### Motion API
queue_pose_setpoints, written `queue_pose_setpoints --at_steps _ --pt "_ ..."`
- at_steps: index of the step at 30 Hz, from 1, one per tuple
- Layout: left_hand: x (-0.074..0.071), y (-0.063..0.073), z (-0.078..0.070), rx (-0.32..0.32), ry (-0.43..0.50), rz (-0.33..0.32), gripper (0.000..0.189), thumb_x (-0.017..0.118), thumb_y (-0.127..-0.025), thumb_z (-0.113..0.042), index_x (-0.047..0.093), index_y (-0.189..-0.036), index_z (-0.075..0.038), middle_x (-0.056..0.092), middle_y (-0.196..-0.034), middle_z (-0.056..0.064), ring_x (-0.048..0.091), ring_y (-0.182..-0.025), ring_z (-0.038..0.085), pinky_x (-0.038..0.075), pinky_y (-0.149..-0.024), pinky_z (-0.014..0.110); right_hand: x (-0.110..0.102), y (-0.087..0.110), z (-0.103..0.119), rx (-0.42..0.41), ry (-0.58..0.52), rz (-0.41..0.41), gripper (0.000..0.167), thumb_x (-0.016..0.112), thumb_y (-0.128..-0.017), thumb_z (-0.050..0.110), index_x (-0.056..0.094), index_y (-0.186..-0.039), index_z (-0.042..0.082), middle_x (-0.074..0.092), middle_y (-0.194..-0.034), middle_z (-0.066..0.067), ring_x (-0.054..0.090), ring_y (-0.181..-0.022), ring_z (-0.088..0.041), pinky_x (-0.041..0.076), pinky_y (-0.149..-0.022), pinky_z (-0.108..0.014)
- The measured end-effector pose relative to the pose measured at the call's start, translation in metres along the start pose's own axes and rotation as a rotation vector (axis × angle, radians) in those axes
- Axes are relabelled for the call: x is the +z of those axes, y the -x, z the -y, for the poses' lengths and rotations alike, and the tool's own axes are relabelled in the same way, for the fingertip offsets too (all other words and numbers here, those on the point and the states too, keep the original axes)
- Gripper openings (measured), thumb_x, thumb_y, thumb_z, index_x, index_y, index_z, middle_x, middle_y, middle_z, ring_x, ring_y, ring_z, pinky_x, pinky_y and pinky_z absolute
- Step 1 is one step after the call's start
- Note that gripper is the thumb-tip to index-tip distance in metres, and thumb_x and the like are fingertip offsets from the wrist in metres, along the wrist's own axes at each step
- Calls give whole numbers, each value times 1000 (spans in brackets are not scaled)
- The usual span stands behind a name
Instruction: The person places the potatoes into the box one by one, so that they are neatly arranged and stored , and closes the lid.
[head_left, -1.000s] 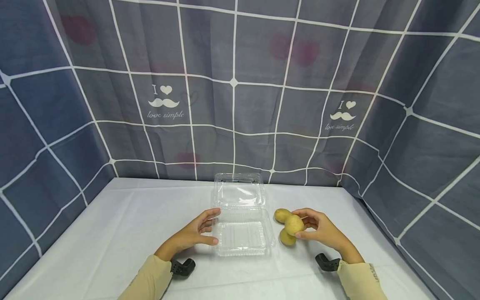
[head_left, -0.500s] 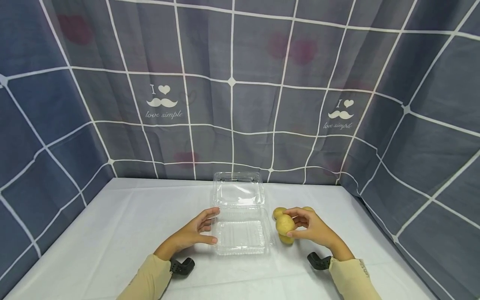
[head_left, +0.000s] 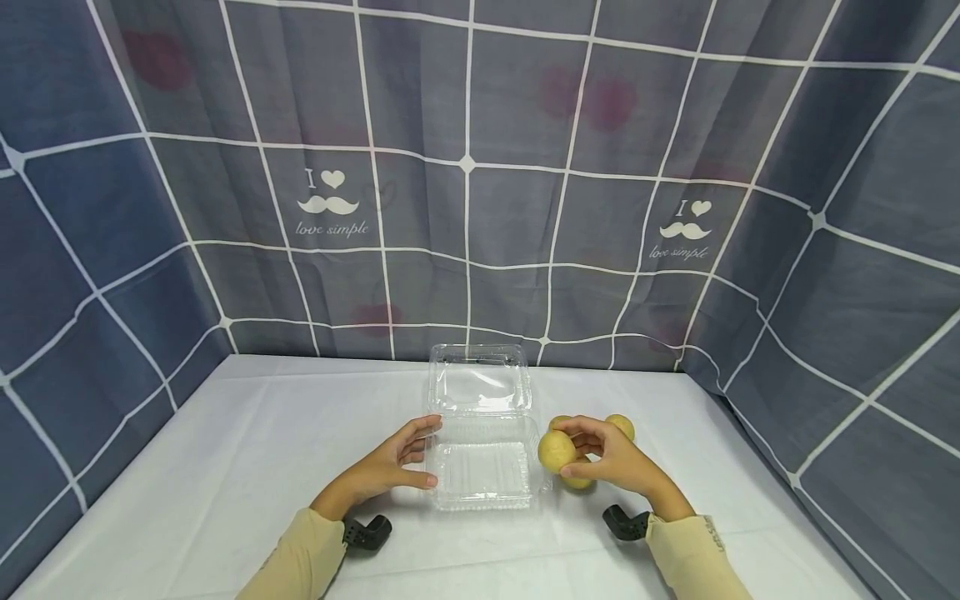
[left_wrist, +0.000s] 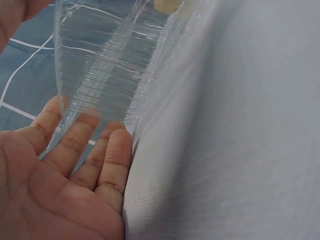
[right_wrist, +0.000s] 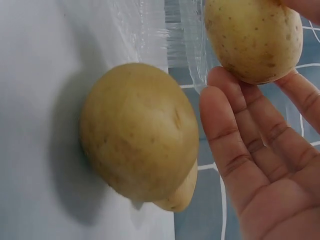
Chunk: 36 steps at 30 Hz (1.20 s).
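Note:
My right hand (head_left: 611, 462) holds a potato (head_left: 557, 452) between thumb and fingertips, at the right edge of a clear plastic clamshell box (head_left: 483, 475). In the right wrist view the held potato (right_wrist: 255, 42) is raised beside the fingers, above a larger-looking potato (right_wrist: 140, 132) on the table. The box lies with its lid (head_left: 480, 379) folded back and nothing inside its base. My left hand (head_left: 386, 467) rests at the box's left side, thumb and fingers spread. Its fairly straight fingers touch the clear wall (left_wrist: 105, 70) in the left wrist view.
Three more potatoes lie right of the box: one potato (head_left: 579, 481) below the right hand, one (head_left: 558, 421) partly hidden behind it, and another potato (head_left: 620, 425) farther right. A white cloth (head_left: 300, 417) covers the table. Checked curtains (head_left: 420, 208) enclose the back and sides.
My right hand has moved left with the potato, closer to the box. The potato at the far right, hidden earlier behind that hand, now shows. My left hand and the box stay put.

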<state>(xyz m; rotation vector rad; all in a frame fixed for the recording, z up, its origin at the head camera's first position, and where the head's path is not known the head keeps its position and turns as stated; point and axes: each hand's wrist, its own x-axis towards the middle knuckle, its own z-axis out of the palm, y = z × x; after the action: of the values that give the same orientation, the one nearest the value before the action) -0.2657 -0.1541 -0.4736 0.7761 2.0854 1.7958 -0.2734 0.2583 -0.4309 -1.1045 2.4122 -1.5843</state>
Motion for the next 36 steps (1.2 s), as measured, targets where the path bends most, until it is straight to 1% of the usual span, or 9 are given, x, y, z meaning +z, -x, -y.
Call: queue_pose_setpoints --at_steps 4,8,13,18,22,25,29,32,36 --pt "-1 0 0 -3 -3 4 102 88 -90 -13 23 -166 7 25 -171 33 30 -154 53 41 -119 31 2 -3 1 5 -3 3 55 87 -88 -2 62 -136 -14 70 -126 -29 69 -104 -9 59 -91 -23" --pt "-2 1 -2 -4 -14 10 102 88 -91 -14 22 -166 7 24 -172 33 28 -155 54 39 -123 41 4 -5 5 30 -10 7 55 88 -88 1 64 -136 -12 70 -128 -29 69 -106 -10 58 -94 -24" --pt "-2 1 -2 -4 -22 10 102 89 -91 -14 23 -167 6 25 -171 33 29 -155 54 36 -125 51 8 -10 10 59 -43 19 55 88 -88 1 63 -136 -13 70 -125 -27 69 -104 -10 60 -92 -25" --pt "-2 1 -1 -7 -22 11 103 88 -91 -14 22 -167 6 25 -171 33 29 -155 53 36 -125 53 13 -16 13 73 -68 31 56 87 -88 0 62 -136 -15 69 -124 -26 69 -102 -10 62 -90 -28" --pt "-2 1 -1 -7 -16 11 103 88 -91 -14 22 -167 6 25 -172 32 29 -155 53 37 -125 48 17 -18 15 84 -49 33 55 86 -88 0 63 -136 -13 71 -121 -23 70 -101 -10 63 -88 -29" --pt "-2 1 0 -5 -13 14 103 88 -91 -13 22 -167 6 25 -172 32 29 -155 53 38 -124 44 20 -20 16 81 -39 34 55 86 -88 1 64 -136 -12 71 -121 -24 71 -101 -10 63 -86 -30" --pt "-2 1 0 -8 -14 14 103 89 -91 -13 22 -167 7 25 -172 32 29 -155 53 38 -124 41 25 -24 17 54 -59 40 55 86 -88 0 63 -137 -13 69 -126 -29 70 -103 -9 62 -90 -27" --pt "-2 1 0 -10 -18 13 103 89 -91 -14 22 -167 6 25 -172 32 29 -155 53 37 -125 47 29 -28 17 31 -89 47 56 85 -88 -1 63 -137 -14 67 -131 -32 69 -106 -9 59 -95 -25" --pt "-2 1 -1 -14 -21 11 104 89 -91 -15 23 -167 5 24 -172 32 29 -155 53 33 -126 56 35 -33 16 22 -139 65 57 85 -89 -2 61 -138 -15 65 -133 -33 70 -107 -11 59 -96 -25"
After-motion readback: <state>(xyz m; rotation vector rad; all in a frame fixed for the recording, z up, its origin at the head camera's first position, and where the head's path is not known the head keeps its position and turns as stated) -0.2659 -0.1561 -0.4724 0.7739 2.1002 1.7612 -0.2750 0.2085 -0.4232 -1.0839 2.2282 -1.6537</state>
